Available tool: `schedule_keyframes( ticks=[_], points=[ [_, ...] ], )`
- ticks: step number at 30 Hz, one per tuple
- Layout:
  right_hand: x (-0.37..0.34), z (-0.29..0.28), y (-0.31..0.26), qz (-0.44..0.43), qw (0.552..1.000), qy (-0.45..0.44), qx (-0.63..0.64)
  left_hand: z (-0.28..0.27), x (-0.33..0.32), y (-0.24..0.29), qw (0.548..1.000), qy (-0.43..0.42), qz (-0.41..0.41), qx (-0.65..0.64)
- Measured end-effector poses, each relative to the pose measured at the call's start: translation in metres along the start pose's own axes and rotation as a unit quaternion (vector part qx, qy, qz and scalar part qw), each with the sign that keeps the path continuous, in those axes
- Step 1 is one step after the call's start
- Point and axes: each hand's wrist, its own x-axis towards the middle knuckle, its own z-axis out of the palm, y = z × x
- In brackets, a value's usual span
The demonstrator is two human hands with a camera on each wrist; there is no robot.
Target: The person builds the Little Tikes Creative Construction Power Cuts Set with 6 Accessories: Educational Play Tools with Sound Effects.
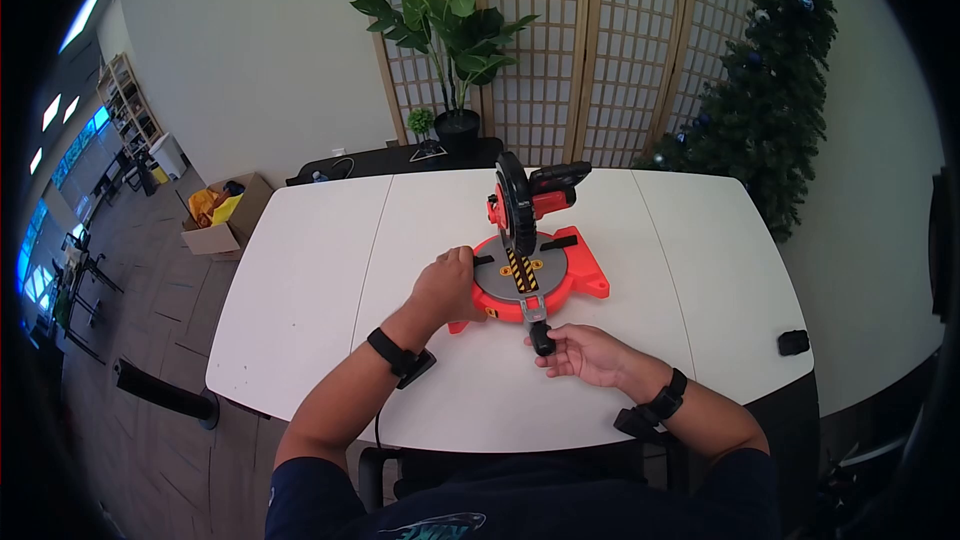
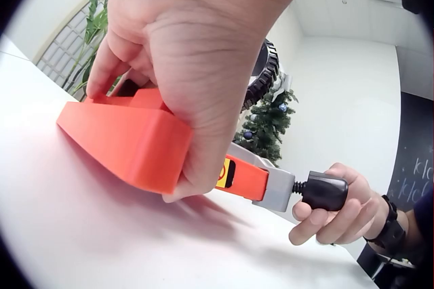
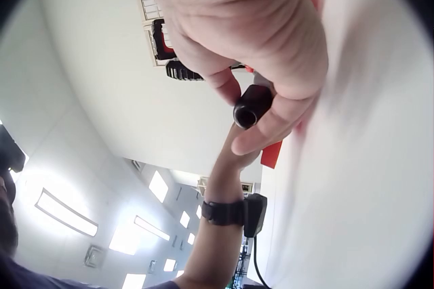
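Observation:
An orange toy miter saw (image 1: 553, 265) stands on the white table, with a grey round turntable and a black toothed blade disc (image 1: 514, 202) raised above it. My left hand (image 1: 443, 290) grips the left end of the orange base; in the left wrist view its fingers reach over the top of that orange end (image 2: 129, 143) while the thumb comes down at its near side. At the front, a black knob (image 2: 324, 192) sticks out on a threaded shaft from a grey bracket (image 2: 277, 189). My right hand (image 1: 590, 355) holds this knob between thumb and fingers, the knob's round end showing in the right wrist view.
The white table (image 1: 300, 270) extends around the saw. A small black object (image 1: 793, 342) lies near its right edge. Behind stand a potted plant (image 1: 457, 128) and a folding screen (image 1: 545, 60). A decorated tree (image 1: 765, 90) is at the back right, a cardboard box (image 1: 225, 230) at the left.

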Motion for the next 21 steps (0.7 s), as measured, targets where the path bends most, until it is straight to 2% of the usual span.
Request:
schedule_keyframes(
  ticks=[4, 9, 13, 15, 21],
  points=[
    [0.004, -0.005, 0.0, 0.008, 0.999, -0.034, 0.017, -0.006, -0.001, 0.003, 1.0, -0.024, 0.0, 0.0],
    [-0.003, 0.015, 0.003, -0.026, 0.996, 0.067, -0.044, -0.004, -0.001, 0.003, 1.0, -0.02, 0.004, 0.001],
    [-0.005, 0.014, 0.0, -0.027, 0.997, 0.062, -0.033, -0.001, 0.0, 0.002, 1.0, -0.021, -0.001, 0.002],
    [-0.001, 0.003, 0.0, -0.013, 1.0, -0.005, 0.014, -0.001, -0.001, 0.002, 1.0, -0.002, 0.008, 0.006],
    [-0.005, 0.012, 0.0, 0.015, 0.998, 0.04, -0.035, -0.002, -0.003, 0.005, 1.0, -0.001, -0.003, 0.012]
  ],
)
